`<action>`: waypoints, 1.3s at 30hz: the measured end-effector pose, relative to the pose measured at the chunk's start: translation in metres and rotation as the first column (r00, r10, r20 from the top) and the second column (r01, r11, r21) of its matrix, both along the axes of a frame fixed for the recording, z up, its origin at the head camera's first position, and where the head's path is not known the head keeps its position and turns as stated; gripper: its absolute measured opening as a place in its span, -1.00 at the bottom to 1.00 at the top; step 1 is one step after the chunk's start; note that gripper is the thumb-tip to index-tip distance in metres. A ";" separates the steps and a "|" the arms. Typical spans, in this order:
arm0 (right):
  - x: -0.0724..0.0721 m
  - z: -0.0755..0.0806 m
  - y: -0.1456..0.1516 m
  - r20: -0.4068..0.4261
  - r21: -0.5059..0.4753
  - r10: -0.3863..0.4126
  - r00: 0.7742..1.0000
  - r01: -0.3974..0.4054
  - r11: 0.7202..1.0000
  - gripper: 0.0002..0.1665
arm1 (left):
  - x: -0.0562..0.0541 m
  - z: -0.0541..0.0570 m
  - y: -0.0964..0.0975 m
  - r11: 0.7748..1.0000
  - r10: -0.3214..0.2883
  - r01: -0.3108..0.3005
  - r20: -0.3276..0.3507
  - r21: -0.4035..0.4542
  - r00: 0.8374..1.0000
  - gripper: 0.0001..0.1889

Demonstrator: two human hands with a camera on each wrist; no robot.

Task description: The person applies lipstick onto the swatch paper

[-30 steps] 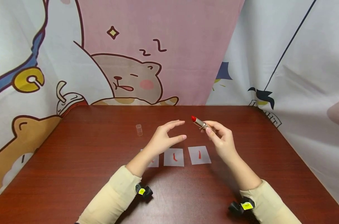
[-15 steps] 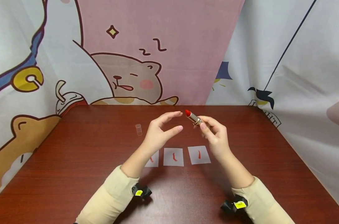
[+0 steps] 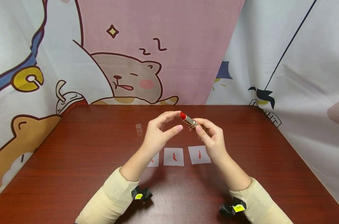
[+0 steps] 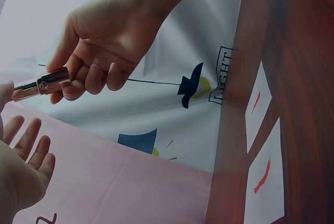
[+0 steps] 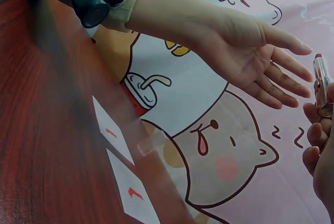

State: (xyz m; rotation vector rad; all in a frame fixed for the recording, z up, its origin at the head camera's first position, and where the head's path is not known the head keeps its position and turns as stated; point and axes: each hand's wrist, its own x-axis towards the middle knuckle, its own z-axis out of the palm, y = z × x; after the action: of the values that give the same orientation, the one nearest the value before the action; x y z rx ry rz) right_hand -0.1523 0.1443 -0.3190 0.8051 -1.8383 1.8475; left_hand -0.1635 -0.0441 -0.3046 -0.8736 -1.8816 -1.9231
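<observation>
Brown-red tabletop (image 3: pixel 85 149); above, L hand (image 3: pixel 159 128), fingers apart; R hand (image 3: pixel 212 138), pinching. White square papers (image 3: pixel 168 157) w/ red strokes (image 3: pixel 174 157) lie spaced, prob. to separate marks. Gold metal red-tipped lipstick (image 3: pixel 189 120): aloft in R hand, nr L fingertips (image 3: pixel 179 128), gripped low, prob. so tip (image 3: pixel 183 116) stays clean.

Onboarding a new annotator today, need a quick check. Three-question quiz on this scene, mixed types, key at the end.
1. Open: Which of the person's hands grips the lipstick?
2. Count: In the head view, how many white papers show at least part of a red stroke?
3. True or false: The clear tube rests on one of the white papers.

Key:
1. The right hand.
2. Three; the leftmost is partly hidden by the left arm.
3. False; the clear tube rests on the table, beyond the papers and apart from them.
</observation>
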 end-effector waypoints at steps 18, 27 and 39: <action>0.004 -0.006 -0.003 -0.009 0.026 0.016 1.000 -0.016 1.000 -0.80 | 0.003 -0.001 0.005 0.998 -0.041 0.041 -0.001 0.048 0.999 -0.67; 0.005 -0.007 -0.005 0.011 0.024 0.028 1.000 -0.028 0.999 -0.80 | 0.004 -0.001 0.005 0.998 -0.034 0.034 0.000 0.052 0.999 -0.75; 0.005 -0.009 -0.006 0.008 0.037 0.055 0.998 -0.056 0.998 -0.80 | 0.006 -0.001 0.005 0.999 0.025 -0.026 0.003 0.039 1.000 -0.79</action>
State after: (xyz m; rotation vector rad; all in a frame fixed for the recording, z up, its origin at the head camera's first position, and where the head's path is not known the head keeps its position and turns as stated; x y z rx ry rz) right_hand -0.1469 0.1380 -0.3276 0.8725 -1.8776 1.8567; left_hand -0.1573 -0.0389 -0.3053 -0.8323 -1.8414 -1.9396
